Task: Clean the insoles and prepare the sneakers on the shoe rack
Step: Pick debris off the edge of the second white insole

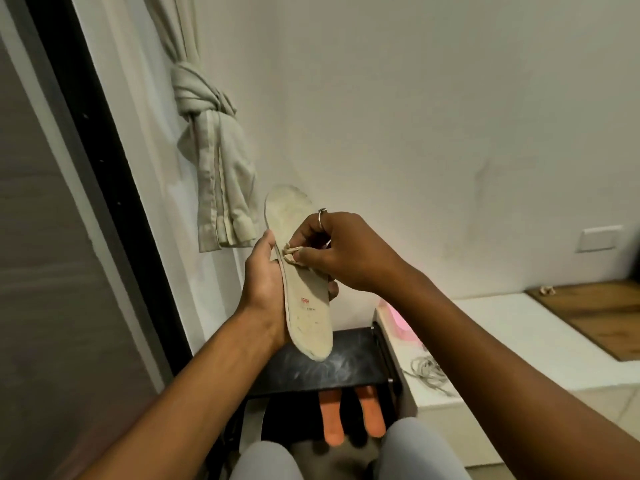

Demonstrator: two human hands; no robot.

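Note:
A worn beige insole (306,306) with a small red mark stands nearly upright in front of me, toe end up. My left hand (263,275) grips it from the left edge and behind. My right hand (341,252), with a ring on one finger, pinches a small crumpled beige cloth (291,252) against the insole's middle. Below the hands is the black shoe rack (322,365). On its lower level lie two orange insoles (349,414), partly hidden by the top shelf and my knees.
A knotted beige curtain (214,147) hangs at the left beside a dark door frame (104,168). To the right of the rack, a white ledge (485,341) carries a grey cord (429,372) and something pink (394,317). A wooden board (599,317) lies far right.

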